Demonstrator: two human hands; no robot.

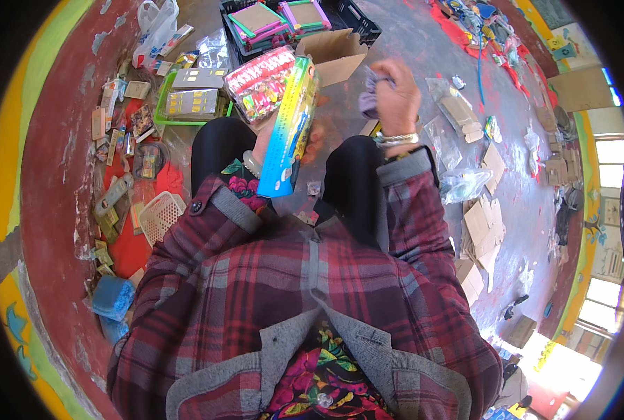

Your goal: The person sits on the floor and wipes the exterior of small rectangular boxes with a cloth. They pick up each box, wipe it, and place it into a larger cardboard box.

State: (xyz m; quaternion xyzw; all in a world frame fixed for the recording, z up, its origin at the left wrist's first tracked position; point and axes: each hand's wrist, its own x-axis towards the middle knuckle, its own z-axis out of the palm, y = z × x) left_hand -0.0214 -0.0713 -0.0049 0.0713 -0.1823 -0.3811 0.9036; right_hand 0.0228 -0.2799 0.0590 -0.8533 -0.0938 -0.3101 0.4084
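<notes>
My left hand (265, 139) is under and around a colourful printed cardboard box (287, 126), its fingers partly hidden behind it. Against that box lies a clear-wrapped pack of red and multicoloured small items (262, 86). My right hand (398, 97), raised to the right of the box, is closed on a crumpled greyish-purple cloth (368, 97). An open brown cardboard box (335, 52) stands just beyond the printed box. Blurred fingers show at the printed box's right edge; whose they are I cannot tell.
A black plastic crate (362, 23) holds framed boards. At the left are a green basket (163, 100) with grey packs, a white perforated basket (160, 215) and small boxes on red cloth. Flattened cardboard (484, 228) and plastic bags (464, 184) lie on the floor at the right.
</notes>
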